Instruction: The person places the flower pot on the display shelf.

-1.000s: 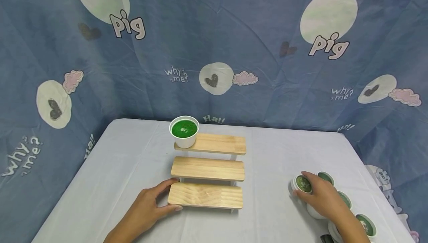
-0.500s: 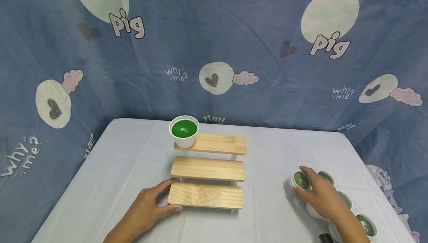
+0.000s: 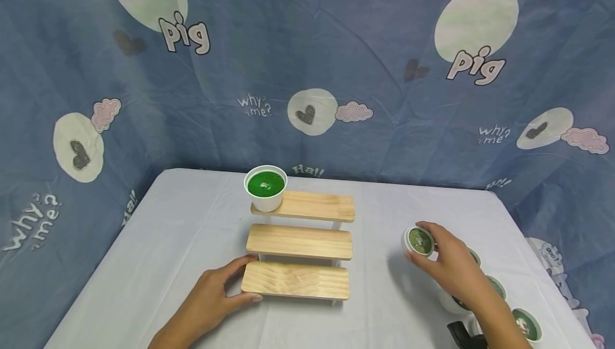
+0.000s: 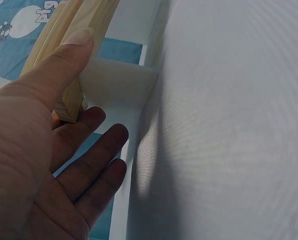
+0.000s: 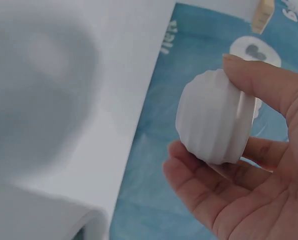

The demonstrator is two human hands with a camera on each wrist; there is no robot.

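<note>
A three-tier wooden display stand point(image 3: 300, 242) with white supports stands mid-table. My left hand point(image 3: 211, 298) grips the left end of its lowest board point(image 3: 307, 280); the left wrist view has the thumb along the board's front edge point(image 4: 86, 22). My right hand point(image 3: 454, 271) holds a small white pot point(image 3: 408, 243) with a textured green top, raised above the cloth at the right. Its ribbed white side point(image 5: 211, 120) faces the right wrist view, pinched between thumb and fingers. A larger white cup point(image 3: 266, 202) with bright green filling sits at the left end of the top board.
Several white pots with green tops, such as the front one point(image 3: 527, 323), stand at the right, partly hidden by my right arm. A black object point(image 3: 463, 334) lies beside them. The white cloth point(image 3: 206, 210) covers the table; a blue printed curtain point(image 3: 384, 29) hangs behind.
My right hand has lifted the small pot and carried it left and away from the other pots. More of the black object shows. My left hand stays on the stand.
</note>
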